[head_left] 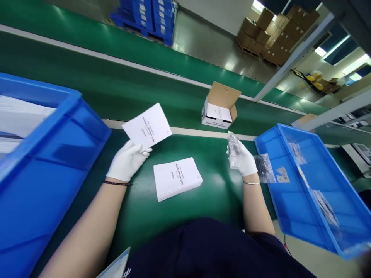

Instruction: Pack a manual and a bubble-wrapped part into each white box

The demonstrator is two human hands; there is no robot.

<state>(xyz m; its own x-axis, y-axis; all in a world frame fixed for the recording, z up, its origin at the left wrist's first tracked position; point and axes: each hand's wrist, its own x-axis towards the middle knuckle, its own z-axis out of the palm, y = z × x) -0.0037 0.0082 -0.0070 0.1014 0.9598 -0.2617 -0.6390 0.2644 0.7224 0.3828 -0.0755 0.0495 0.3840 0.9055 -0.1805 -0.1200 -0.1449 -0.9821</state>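
White gloves cover both hands. My left hand (127, 160) pinches the lower left edge of a white printed booklet (149, 125), raised over the green bench. Below and right of it lies a stack of like booklets (177, 177). At the right, my right hand (245, 158) is closed on a clear plastic bag of small metallic parts (233, 150); its exact contents cannot be made out. Another clear bag (266, 168) lies beside my right wrist, near the blue bin. An open carton (216, 112) with a white printed sheet in it stands beyond the bench, between the hands.
At the left a blue bin (58, 154) holds white papers. A tilted blue bin (298, 200) with several clear bags stands at the right. A grey-white post (292, 58) rises behind. Blue crates (150, 17) and stacked brown boxes (272, 34) stand across the floor.
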